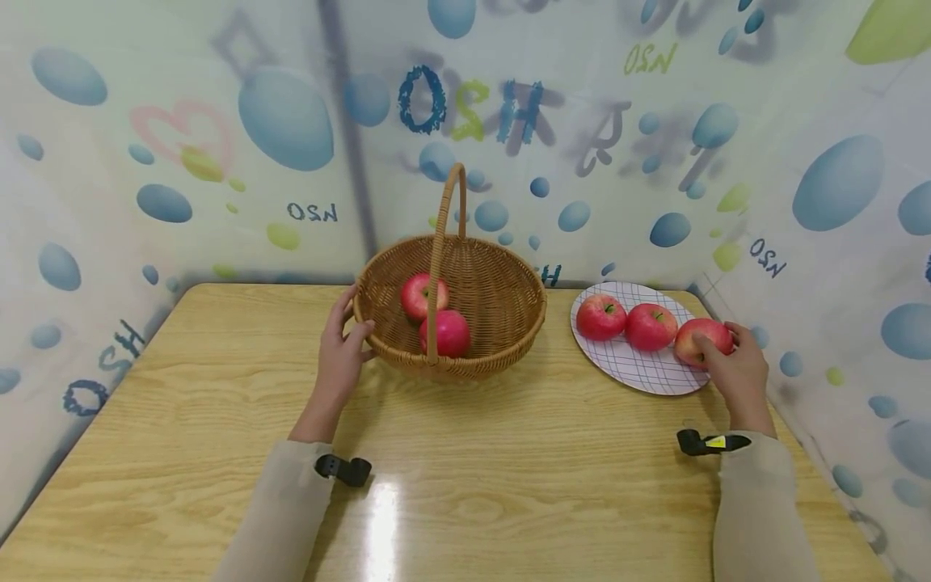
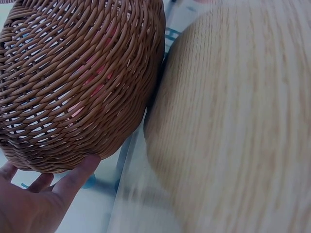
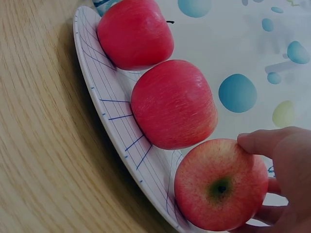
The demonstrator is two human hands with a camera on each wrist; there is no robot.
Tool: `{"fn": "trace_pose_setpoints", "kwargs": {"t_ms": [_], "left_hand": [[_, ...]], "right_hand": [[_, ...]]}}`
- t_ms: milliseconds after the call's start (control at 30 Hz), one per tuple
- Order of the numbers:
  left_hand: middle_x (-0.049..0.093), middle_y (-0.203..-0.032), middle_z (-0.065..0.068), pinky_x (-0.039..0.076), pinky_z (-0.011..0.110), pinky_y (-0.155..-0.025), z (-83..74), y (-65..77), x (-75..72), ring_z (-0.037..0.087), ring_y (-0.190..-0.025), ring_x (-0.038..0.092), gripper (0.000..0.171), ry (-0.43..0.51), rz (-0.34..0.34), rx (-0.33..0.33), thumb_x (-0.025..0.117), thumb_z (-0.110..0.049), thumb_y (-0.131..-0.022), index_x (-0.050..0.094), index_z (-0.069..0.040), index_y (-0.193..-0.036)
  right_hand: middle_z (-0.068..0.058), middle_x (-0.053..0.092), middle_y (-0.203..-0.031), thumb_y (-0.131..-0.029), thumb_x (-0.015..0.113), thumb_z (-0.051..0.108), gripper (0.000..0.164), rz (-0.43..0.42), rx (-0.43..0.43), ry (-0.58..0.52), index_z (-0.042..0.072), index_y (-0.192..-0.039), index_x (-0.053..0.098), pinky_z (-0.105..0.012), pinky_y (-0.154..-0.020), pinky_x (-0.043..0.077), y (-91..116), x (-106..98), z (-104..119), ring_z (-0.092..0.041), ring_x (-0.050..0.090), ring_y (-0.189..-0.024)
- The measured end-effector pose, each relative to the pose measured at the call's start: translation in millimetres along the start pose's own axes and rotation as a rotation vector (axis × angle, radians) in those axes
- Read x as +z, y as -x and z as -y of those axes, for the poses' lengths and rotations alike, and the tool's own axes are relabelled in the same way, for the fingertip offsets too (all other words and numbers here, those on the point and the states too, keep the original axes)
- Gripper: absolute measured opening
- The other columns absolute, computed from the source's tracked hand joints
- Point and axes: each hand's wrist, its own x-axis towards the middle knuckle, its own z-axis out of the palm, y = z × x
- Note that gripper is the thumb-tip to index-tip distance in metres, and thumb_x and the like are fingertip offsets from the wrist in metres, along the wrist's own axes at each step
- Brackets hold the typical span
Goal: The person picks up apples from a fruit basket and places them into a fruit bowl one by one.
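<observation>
So, left to right: the basket is right up against the left hand's fingers, sitting just to their right on the tabletop. Inside, also right of those fingers, there's a back apple and a front apple, close to the handle. Well over to the right, the checked plate reaches leftward from the right hand's fingers, carrying a left apple and a middle apple. The held apple is right in those fingers, over the plate's right end.

The left wrist cam only gets the basket's outer weave with bits of red peeking through; the head cam sees the fruit inside and the handle. The right wrist cam catches the held apple's dark dimple, which the head view doesn't.

Left fingers: spread along the outer wall, thumb up at the rim, gripping it. Right fingers: pinching the apple, parted about its width, thumb opposite the rest. Can't tell if it's lifted tbh.
</observation>
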Motion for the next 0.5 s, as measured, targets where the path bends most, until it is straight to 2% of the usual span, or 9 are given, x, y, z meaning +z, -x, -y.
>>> {"fn": "trace_pose_setpoints", "kwargs": {"t_ms": [500], "left_hand": [[0.029,-0.163,0.014,0.055,0.056,-0.094,2.5,-2.0,-0.8,0.042,-0.139,0.046,0.06,-0.01,-0.006,0.012,0.043,-0.018,-0.104,0.028,-0.033,-0.16]], "right_hand": [[-0.026,0.017,-0.167,-0.102,0.048,0.048,0.083,-0.002,0.001,-0.005,0.006,-0.163,0.012,-0.062,-0.116,0.037,0.7,0.1,1.2,-0.05,0.028,-0.148]]}}
